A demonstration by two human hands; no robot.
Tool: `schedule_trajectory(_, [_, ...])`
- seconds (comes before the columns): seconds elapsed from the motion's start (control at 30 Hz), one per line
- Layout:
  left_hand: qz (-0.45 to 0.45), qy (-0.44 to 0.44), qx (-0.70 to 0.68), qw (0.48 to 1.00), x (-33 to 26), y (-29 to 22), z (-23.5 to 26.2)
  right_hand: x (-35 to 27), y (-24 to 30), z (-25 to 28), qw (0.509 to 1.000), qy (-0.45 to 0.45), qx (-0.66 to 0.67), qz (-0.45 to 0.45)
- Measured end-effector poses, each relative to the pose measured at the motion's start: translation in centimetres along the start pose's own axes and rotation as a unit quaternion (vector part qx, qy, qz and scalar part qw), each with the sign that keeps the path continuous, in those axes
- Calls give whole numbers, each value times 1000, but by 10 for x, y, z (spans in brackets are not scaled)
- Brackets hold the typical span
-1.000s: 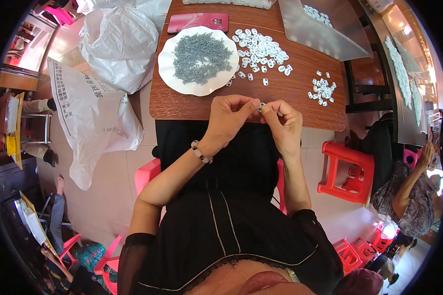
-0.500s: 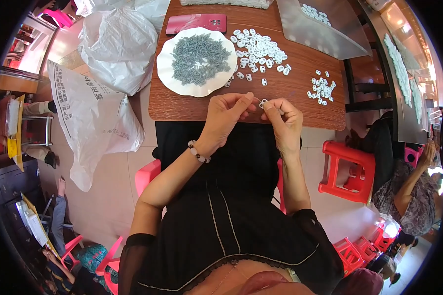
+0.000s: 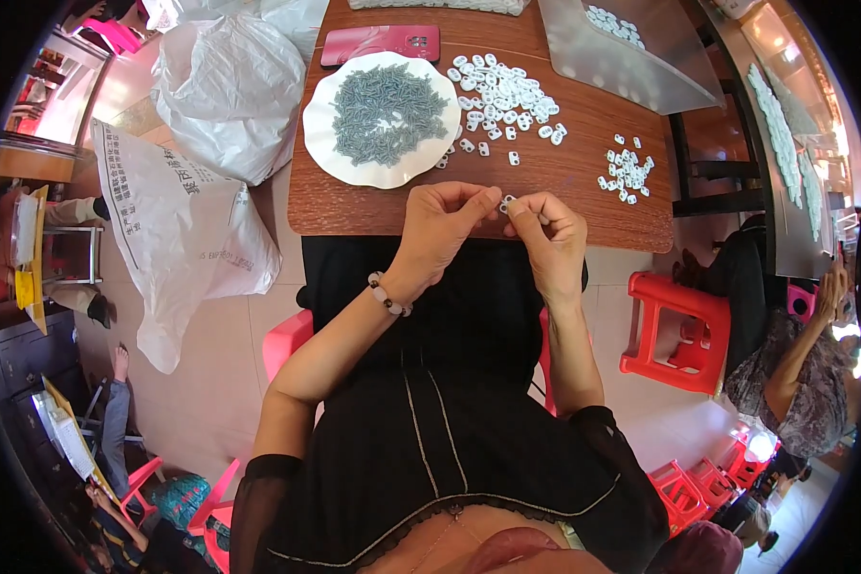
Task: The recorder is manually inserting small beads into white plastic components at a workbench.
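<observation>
Pinching a small white plastic piece [image 3: 507, 203] between fingertips, the left hand [image 3: 440, 222] and right hand [image 3: 548, 236] meet just over the near edge of the brown wooden table [image 3: 584, 163], both closed on that one piece. Beyond them a white plate [image 3: 330, 158] holds a heap of small grey screws [image 3: 387, 113], with a spread of white pieces [image 3: 502, 94] beside it and a smaller cluster [image 3: 626, 172] off to the right. Farther back lies a red phone [image 3: 381, 42]
</observation>
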State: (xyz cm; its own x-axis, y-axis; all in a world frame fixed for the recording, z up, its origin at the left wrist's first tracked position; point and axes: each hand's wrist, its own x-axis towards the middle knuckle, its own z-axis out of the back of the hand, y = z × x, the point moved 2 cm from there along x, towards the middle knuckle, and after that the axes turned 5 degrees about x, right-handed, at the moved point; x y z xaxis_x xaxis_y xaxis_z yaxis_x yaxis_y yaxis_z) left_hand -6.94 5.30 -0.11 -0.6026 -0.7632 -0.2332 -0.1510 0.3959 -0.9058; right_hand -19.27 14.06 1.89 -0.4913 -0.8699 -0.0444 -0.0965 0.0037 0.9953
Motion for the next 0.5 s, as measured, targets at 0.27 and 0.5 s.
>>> schedule_trajectory(0.27, [8,-7,-17,1000,0,7,0,1,-6,0,1000,-2,-2,11])
schedule_trajectory(0.5, [16,-7,-6,1000,1,6,-1,3,-10,1,1000,-18,-11,3])
